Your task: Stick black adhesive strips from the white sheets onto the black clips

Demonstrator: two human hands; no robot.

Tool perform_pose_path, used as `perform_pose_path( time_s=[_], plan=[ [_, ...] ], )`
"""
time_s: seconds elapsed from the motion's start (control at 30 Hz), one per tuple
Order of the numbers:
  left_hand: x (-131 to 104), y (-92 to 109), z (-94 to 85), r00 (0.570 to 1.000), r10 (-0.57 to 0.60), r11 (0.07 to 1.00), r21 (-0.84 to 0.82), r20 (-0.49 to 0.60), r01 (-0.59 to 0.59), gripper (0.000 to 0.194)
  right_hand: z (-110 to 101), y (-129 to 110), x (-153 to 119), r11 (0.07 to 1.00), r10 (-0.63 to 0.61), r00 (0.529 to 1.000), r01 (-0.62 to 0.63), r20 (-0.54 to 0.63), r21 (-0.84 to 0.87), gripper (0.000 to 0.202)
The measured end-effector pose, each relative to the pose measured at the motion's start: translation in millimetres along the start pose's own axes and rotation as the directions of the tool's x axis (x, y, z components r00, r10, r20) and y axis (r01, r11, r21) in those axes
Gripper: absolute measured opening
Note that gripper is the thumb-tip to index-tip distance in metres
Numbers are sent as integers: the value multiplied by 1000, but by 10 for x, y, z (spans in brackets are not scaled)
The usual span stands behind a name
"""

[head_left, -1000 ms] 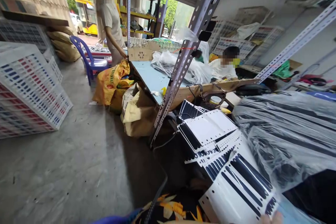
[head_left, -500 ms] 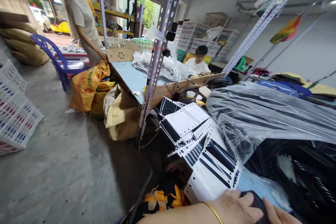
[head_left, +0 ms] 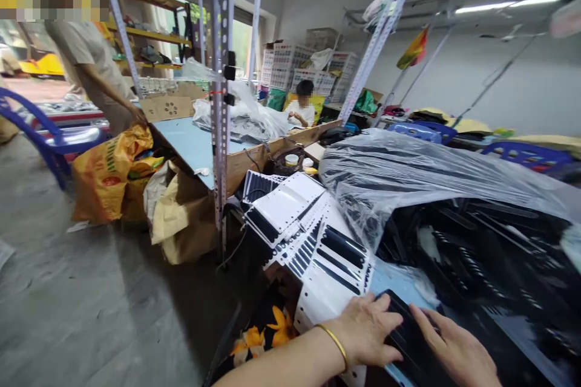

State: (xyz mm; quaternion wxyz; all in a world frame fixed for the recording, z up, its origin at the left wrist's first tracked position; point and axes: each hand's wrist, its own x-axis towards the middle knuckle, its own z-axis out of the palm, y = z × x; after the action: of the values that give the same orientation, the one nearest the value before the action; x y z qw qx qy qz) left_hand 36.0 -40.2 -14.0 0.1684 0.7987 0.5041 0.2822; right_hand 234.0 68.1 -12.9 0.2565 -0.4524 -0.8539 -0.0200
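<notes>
While my left hand (head_left: 365,328) is spread wide on the black piece (head_left: 401,338), my right hand (head_left: 460,347) flanks its other edge, probably steadying it; can't tell if that one's gripping. Piece is over the blue tabletop (head_left: 394,279), by white sheets (head_left: 318,299) with black strips, overlapped likely for reach. Orange sack (head_left: 106,178) has print, unreadable.

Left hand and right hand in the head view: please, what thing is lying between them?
A long black piece lies between the left hand and the right hand, as the head view shows.
</notes>
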Motion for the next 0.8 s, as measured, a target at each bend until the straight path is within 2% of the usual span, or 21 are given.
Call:
perform_pose_path(
  time_s=[0.2,0.27,0.4,0.47,0.53,0.63,0.73,0.8],
  plan=[
    [-39,-37,-63,996,-86,987,-141,-40,79,110,-231,49,-155,993,110,990,-114,-84,-43,41],
    [13,-77,-68,999,-41,991,-127,-3,40,114,-204,3,-245,993,114,988,-117,-100,-31,41],
    [211,-114,-56,992,56,996,-72,116,-48,116,-10,-228,-411,991,130,987,-127,-93,32,39],
    [310,-136,-48,978,58,995,-91,199,-41,120,47,-290,-439,985,157,983,-149,-96,87,41],
    [368,-168,-45,964,45,989,-151,264,-5,120,10,-254,-462,971,207,972,-189,-113,149,43],
    [359,-212,-38,957,33,969,-243,288,40,120,-198,-86,-599,924,347,920,-302,-184,233,44],
    [308,-211,-17,972,8,947,-314,236,69,123,-392,11,-866,849,508,825,-431,-248,307,51],
    [304,-181,6,989,-61,905,-411,136,112,103,-400,-29,-1017,799,581,770,-481,-262,360,54]
  ],
)
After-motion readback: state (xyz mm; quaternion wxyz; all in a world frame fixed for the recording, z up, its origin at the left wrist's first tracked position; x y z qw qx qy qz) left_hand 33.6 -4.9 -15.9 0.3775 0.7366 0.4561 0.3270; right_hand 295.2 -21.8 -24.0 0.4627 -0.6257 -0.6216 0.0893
